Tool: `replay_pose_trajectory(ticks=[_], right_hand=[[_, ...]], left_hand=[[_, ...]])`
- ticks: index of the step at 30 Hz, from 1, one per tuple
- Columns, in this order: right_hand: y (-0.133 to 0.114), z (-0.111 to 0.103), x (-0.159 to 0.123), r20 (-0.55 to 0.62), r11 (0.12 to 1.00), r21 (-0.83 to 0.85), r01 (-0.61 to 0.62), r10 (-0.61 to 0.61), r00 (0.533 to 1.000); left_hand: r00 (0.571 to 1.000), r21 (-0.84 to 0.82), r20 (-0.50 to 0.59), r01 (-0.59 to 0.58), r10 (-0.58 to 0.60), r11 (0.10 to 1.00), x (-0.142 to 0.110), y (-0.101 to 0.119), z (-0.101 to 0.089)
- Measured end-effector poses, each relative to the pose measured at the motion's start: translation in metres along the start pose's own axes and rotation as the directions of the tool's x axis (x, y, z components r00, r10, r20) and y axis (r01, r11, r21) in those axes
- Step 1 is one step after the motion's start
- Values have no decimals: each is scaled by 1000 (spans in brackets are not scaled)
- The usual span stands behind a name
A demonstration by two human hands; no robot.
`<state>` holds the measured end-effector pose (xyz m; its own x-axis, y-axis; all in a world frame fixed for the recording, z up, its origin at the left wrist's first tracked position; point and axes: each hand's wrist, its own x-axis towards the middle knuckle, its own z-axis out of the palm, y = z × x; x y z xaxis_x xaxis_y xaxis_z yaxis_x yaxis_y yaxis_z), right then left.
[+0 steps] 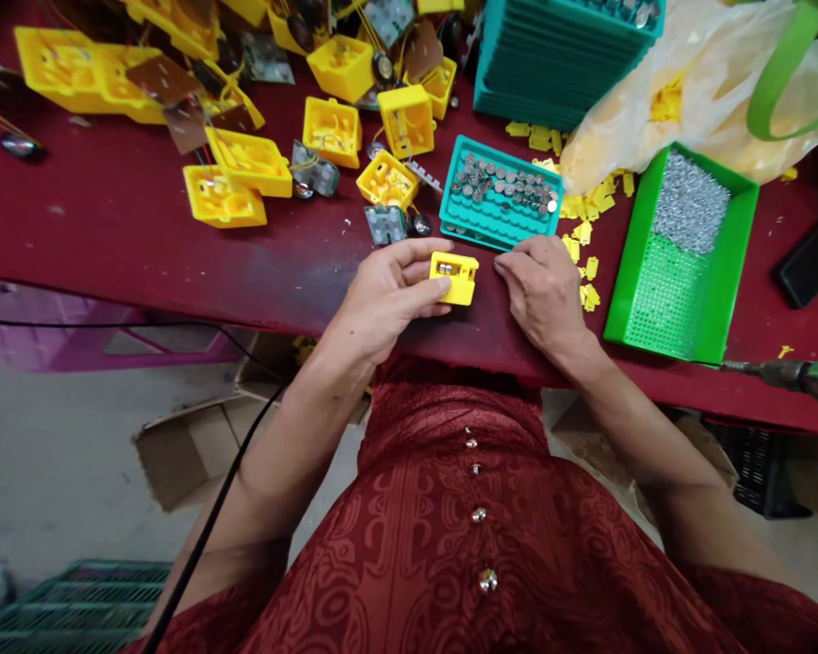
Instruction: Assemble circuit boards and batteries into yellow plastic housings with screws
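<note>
My left hand (395, 292) is closed around a small yellow plastic housing (458, 289), the thumb pressing on its near face. In a slot of this housing sit shiny button cells. To its right, my right hand (542, 286) hovers apart from it with thumb and forefinger pinched; anything between those fingertips is too small to make out. Just beyond both hands lies a teal tray (501, 234) with rows of round hollows, many holding button cells (504, 180). Small yellow plastic covers (584, 234) are scattered beside my right hand.
A green basket (744, 263) of small screws (688, 200) stands at the right, near a power screwdriver (801, 377) and a dark phone (813, 259). Stacked teal trays (538, 68) rise behind. Open yellow housings (331, 132) with wires and circuit boards (385, 222) cover the back left.
</note>
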<state>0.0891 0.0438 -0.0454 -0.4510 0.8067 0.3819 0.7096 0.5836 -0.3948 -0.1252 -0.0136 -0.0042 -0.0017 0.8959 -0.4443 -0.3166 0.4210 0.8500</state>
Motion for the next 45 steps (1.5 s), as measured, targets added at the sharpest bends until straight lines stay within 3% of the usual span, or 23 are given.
replay_pose_trajectory(ticks=[3, 7, 14, 17, 21, 24, 26, 28, 31, 34, 37, 39, 45], right_hand=[[-16, -16, 4, -52, 968, 240, -73, 88, 995], [-47, -28, 8, -17, 828, 519, -211, 257, 966], [-59, -12, 10, 33, 718, 613, -330, 394, 918], [-59, -12, 11, 77, 695, 602, -394, 440, 895], [-60, -13, 10, 59, 783, 509, -358, 383, 922], [-53, -12, 10, 25, 844, 436, -311, 334, 942], [-44, -11, 13, 59, 839, 424, -340, 349, 935], [-33, -12, 16, 183, 789, 478, -385, 340, 923], [-19, -18, 19, 377, 627, 637, -448, 253, 891], [-14, -25, 15, 300, 525, 737, -426, 311, 902], [-15, -31, 4, 99, 600, 720, -349, 409, 907], [-19, -34, -5, 11, 668, 677, -308, 410, 912], [-24, -40, -22, -13, 826, 504, -253, 300, 954]], left_hand=[[1000, -37, -17, -27, 26, 999, 2, -3, 8], [999, -51, -17, -53, 52, 997, 3, -6, 18], [997, 15, 18, -77, 77, 997, 5, -12, 22], [984, 116, 10, -175, 175, 978, 6, -19, 22], [956, 276, -16, -279, 294, 920, -1, -22, 25], [962, 298, 19, -265, 272, 917, -7, -18, 27], [970, 268, 37, -241, 239, 933, -8, -14, 26], [980, 201, 55, -201, 193, 959, -7, -12, 24], [989, 73, 98, -122, 115, 990, -3, -10, 20], [991, -11, 127, -50, 51, 999, -1, -8, 18], [990, -39, 143, 1, 5, 999, 0, -6, 19], [989, -37, 146, 15, -10, 999, 0, -6, 21], [980, -2, 190, 63, -61, 998, 2, -8, 32]])
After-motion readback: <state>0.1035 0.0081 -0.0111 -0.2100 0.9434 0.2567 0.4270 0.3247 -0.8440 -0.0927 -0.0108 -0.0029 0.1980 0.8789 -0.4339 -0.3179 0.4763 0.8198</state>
